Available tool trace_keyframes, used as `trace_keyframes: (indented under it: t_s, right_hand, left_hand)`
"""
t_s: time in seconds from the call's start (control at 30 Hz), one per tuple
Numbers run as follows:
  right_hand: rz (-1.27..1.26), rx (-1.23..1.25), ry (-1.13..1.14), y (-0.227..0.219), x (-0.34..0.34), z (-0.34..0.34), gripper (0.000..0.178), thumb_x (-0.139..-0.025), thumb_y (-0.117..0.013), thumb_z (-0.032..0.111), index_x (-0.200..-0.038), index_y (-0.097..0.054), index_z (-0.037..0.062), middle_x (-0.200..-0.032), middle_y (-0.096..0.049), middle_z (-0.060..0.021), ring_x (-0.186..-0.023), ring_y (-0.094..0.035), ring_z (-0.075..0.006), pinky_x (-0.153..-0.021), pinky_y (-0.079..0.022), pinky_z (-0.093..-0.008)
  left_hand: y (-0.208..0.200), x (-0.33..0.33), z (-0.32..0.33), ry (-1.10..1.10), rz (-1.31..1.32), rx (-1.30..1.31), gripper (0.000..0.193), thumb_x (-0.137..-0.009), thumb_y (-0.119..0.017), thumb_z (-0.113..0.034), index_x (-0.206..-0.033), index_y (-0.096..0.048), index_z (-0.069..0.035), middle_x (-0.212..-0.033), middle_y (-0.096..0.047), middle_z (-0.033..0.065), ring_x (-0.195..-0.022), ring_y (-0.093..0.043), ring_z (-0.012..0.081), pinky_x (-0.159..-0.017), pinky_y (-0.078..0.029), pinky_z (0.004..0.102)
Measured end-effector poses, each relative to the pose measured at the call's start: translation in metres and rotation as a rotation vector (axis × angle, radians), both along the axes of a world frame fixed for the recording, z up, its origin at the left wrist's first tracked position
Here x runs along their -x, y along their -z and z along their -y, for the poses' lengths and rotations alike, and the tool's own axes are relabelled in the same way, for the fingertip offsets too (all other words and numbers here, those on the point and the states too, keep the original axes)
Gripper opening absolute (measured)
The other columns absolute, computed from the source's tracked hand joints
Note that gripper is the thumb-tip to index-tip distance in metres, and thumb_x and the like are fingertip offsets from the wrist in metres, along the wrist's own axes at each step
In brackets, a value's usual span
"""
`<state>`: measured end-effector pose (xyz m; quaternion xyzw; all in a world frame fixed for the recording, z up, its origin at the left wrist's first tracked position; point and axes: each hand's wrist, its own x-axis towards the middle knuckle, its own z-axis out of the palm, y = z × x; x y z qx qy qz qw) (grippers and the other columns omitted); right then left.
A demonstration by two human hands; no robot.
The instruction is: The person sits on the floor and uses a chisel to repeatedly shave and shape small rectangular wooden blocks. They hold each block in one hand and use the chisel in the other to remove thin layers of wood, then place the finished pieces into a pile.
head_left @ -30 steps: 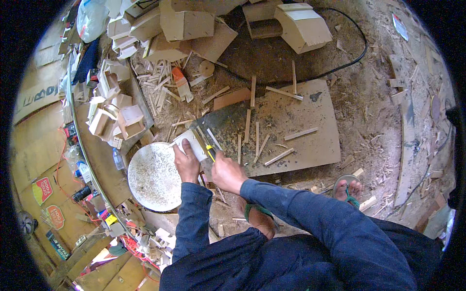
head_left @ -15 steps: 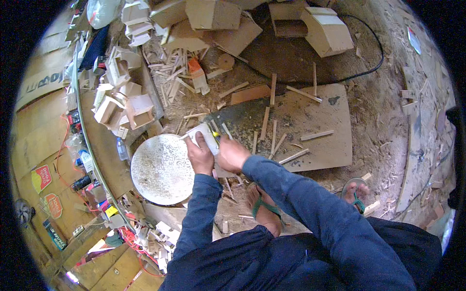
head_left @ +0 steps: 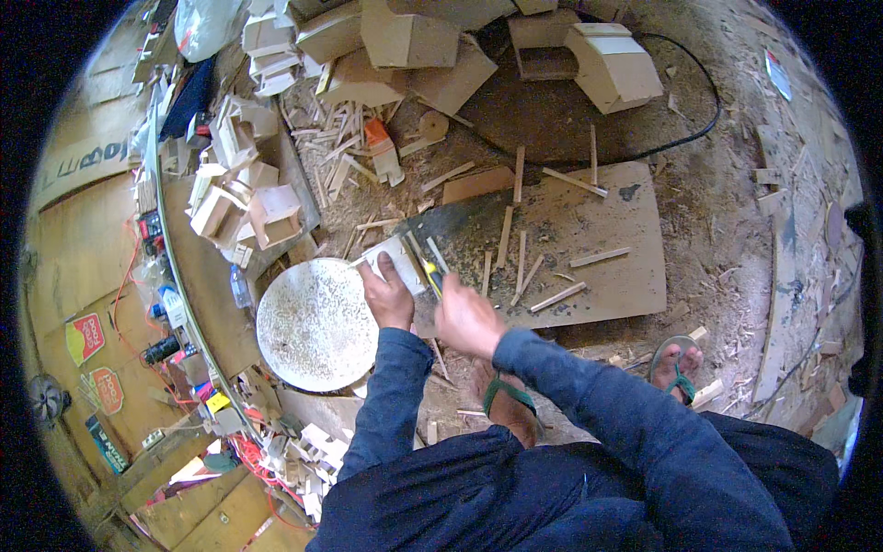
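My left hand (head_left: 390, 293) grips a small pale block-like piece (head_left: 401, 263), its thumb laid over the top face. The piece is held by the right edge of a round, white, speckled disc (head_left: 313, 327). Just right of it, my right hand (head_left: 467, 317) is closed around a slim yellow-and-black tool (head_left: 432, 272) that looks like a utility knife. The tool's tip points up and left, close to the piece's right side; a small gap seems to lie between them. My fingers cover the rest of the handle.
A dark-stained board (head_left: 607, 248) with scattered thin wooden sticks (head_left: 504, 236) lies right of my hands. Small wooden box shapes (head_left: 274, 216) are piled at the left, near a clear bottle (head_left: 239, 287). Cardboard-coloured boxes (head_left: 409, 37) and a black cable (head_left: 704, 124) lie farther off.
My right hand has drawn back to the right and slightly down, so more of the yellow-and-black tool shows. My left hand still holds the pale piece. The whole view has shifted slightly.
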<state>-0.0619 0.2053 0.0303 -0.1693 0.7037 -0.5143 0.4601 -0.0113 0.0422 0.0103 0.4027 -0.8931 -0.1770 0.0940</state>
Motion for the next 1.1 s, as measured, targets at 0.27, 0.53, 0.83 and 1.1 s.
trace_keyframes:
  t_s: [0.27, 0.53, 0.83, 1.1]
  right_hand:
    - [0.072, -0.015, -0.358, 0.016, 0.037, 0.036, 0.044, -0.078, -0.056, 0.017, -0.106, -0.05, -0.0157, -0.09, -0.063, -0.0328, -0.085, -0.066, -0.0424, -0.075, -0.054, -0.0477]
    - [0.123, -0.091, -0.273, 0.022, -0.05, -0.029, 0.051, -0.082, -0.049, 0.02, -0.116, -0.04, -0.0163, -0.095, -0.061, -0.0366, -0.091, -0.064, -0.0463, -0.083, -0.05, -0.0526]
    - [-0.102, 0.011, -0.223, 0.0, 0.055, 0.046, 0.038, -0.077, -0.053, 0.012, -0.099, -0.046, -0.0176, -0.087, -0.061, -0.0375, -0.085, -0.065, -0.0457, -0.075, -0.053, -0.0484]
    - [-0.099, -0.143, -0.237, 0.02, -0.026, 0.002, 0.031, -0.078, -0.056, 0.02, -0.088, -0.06, -0.009, -0.09, -0.066, -0.0278, -0.085, -0.066, -0.0418, -0.077, -0.054, -0.0476]
  left_hand:
    - [-0.001, 0.003, -0.001, -0.065, 0.02, -0.043, 0.062, -0.098, -0.039, -0.046, -0.117, -0.049, 0.012, -0.108, -0.056, 0.0354, -0.103, -0.054, 0.0495, -0.09, -0.041, 0.0463]
    - [0.001, 0.001, 0.001, -0.071, 0.035, -0.061, 0.067, -0.098, -0.038, -0.047, -0.124, -0.045, 0.014, -0.118, -0.053, 0.0358, -0.112, -0.05, 0.0479, -0.096, -0.039, 0.0449]
    - [0.005, -0.002, 0.007, -0.039, 0.043, -0.03, 0.061, -0.098, -0.037, -0.046, -0.12, -0.048, 0.01, -0.108, -0.056, 0.0345, -0.103, -0.053, 0.0501, -0.089, -0.042, 0.0482]
    - [0.001, 0.004, 0.003, -0.043, -0.055, -0.006, 0.061, -0.098, -0.038, -0.048, -0.117, -0.049, 0.009, -0.106, -0.056, 0.0346, -0.101, -0.054, 0.0496, -0.088, -0.042, 0.0484]
